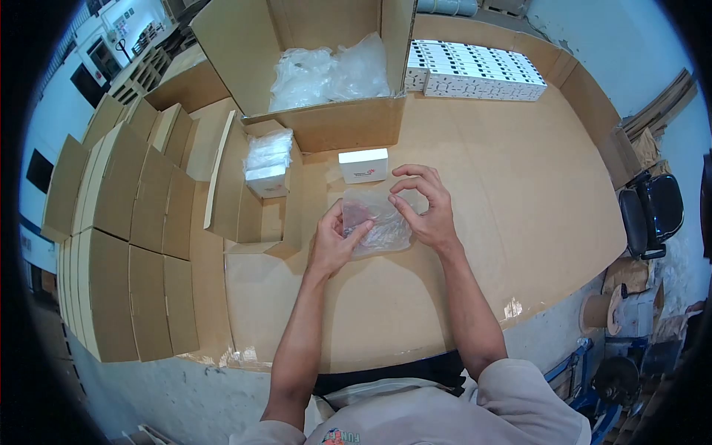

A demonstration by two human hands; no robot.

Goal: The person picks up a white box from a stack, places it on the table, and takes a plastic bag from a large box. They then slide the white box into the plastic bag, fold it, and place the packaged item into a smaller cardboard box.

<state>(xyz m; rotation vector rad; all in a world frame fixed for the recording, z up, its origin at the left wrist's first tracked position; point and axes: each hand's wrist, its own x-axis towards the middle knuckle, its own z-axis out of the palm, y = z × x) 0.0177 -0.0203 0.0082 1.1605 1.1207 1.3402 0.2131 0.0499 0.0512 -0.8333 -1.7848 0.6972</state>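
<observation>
A clear bubble wrap bag (380, 230) is held above the cardboard-covered table, in front of my body. My left hand (335, 241) grips its left side, with the thumb lying across the front. At the bag's upper right edge, my right hand (428, 208) has its thumb and index fingertips close together on the plastic, while the other fingers curl above. Just beyond the bag stands a small white box (363, 165) with a red mark and print on its face.
Left of my hands, an open carton (272, 222) holds several bubble-wrapped white boxes (268, 163). Behind it, a large carton (326, 126) contains clear plastic bags (330, 74). Rows of white boxes (486, 74) sit at the back right. Folded brown cartons (111, 297) are stacked left.
</observation>
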